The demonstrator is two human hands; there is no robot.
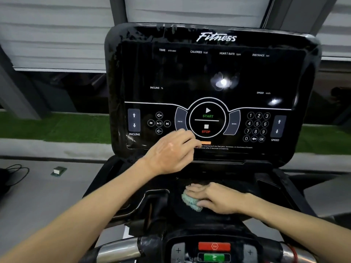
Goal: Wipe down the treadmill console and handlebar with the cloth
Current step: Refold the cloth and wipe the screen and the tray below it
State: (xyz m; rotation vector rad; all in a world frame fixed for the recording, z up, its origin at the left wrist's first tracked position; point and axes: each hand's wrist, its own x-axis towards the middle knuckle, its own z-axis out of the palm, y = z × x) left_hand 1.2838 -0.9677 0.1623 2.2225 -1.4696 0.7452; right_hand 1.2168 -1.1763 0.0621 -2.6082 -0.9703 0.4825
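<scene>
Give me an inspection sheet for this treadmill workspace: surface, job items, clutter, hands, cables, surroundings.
Surface: console glossy black, display dark, light glare on it.
Job's things: cloth in the tray below the console; handlebar at the bottom edge.
Clutter: small green-and-white object on the floor, left.
Hands: left hand rests on the console's lower edge; right hand presses on the cloth.
Cables: black cable looped on the floor, far left.
Surroundings: green turf strip, blinds behind.
</scene>
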